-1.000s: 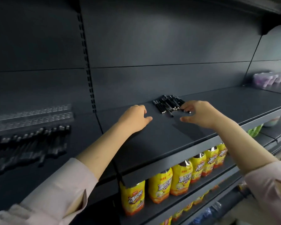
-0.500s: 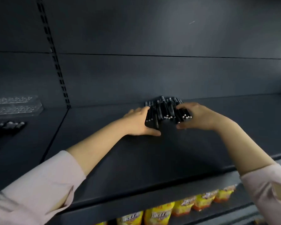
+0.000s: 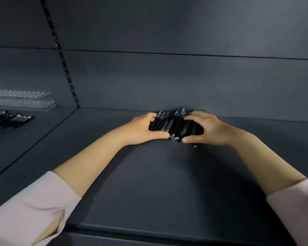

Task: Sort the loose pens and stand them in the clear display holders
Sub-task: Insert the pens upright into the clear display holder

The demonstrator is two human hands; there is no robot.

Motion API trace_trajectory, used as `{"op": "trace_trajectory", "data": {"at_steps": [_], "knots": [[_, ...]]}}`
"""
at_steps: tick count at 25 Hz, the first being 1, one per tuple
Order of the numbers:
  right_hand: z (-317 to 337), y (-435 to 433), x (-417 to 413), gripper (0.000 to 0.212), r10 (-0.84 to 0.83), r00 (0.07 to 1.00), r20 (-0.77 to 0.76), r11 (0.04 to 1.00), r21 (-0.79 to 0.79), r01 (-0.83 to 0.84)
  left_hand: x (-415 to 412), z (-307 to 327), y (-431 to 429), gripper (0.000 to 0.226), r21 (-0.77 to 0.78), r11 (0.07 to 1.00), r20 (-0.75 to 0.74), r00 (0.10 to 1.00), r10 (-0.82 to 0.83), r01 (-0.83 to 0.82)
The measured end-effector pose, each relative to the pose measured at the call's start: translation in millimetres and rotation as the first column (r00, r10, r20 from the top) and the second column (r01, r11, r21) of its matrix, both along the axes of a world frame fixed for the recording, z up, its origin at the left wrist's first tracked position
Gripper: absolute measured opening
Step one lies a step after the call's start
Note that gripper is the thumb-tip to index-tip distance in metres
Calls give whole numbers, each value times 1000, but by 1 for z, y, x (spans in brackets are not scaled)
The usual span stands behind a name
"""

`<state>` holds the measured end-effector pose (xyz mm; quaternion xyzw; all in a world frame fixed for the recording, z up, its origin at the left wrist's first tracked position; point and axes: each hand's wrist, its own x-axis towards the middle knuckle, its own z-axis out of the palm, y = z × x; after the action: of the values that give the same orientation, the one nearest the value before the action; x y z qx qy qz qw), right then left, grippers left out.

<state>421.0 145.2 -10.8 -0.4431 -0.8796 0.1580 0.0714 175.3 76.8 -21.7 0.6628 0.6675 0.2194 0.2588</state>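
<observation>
A bundle of several black pens (image 3: 174, 124) lies on the dark shelf (image 3: 149, 174) close to the back wall. My left hand (image 3: 140, 129) cups the bundle's left side, thumb along its near edge and fingers curled over the top. My right hand (image 3: 209, 130) holds the right side the same way, its fingers over the pens. Between the two thumbs the pens' silver ends show. One pen end (image 3: 194, 146) sticks out under my right hand. Clear display holders (image 3: 23, 101) stand on the neighbouring shelf at the far left.
More black pens (image 3: 9, 118) lie in front of the clear holders on the left shelf. A slotted upright (image 3: 64, 63) divides the two shelf bays. The shelf's front edge (image 3: 149, 231) runs across the bottom.
Both hands have closed in from the sides and gathered the spread pens into a tight bundle. The view has moved closer and lower toward the shelf.
</observation>
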Motion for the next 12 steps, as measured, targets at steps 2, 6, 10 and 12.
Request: {"op": "trace_trajectory", "data": {"at_steps": [2, 6, 10, 12], "knots": [[-3, 3, 4, 89, 22, 1000, -5, 999, -38, -22, 10, 5, 6, 121, -59, 994, 176, 979, 98, -89], [1, 7, 11, 93, 23, 999, -34, 994, -104, -26, 46, 14, 26, 114, -80, 947, -37, 951, 308, -311], [2, 9, 18, 101, 40, 998, -54, 985, -165, -49, 67, 17, 33, 109, -119, 914, -283, 896, 342, -387], [3, 11, 20, 98, 47, 997, -64, 983, -174, -57, 65, 18, 36, 104, -137, 916, -238, 911, 338, -376]]}}
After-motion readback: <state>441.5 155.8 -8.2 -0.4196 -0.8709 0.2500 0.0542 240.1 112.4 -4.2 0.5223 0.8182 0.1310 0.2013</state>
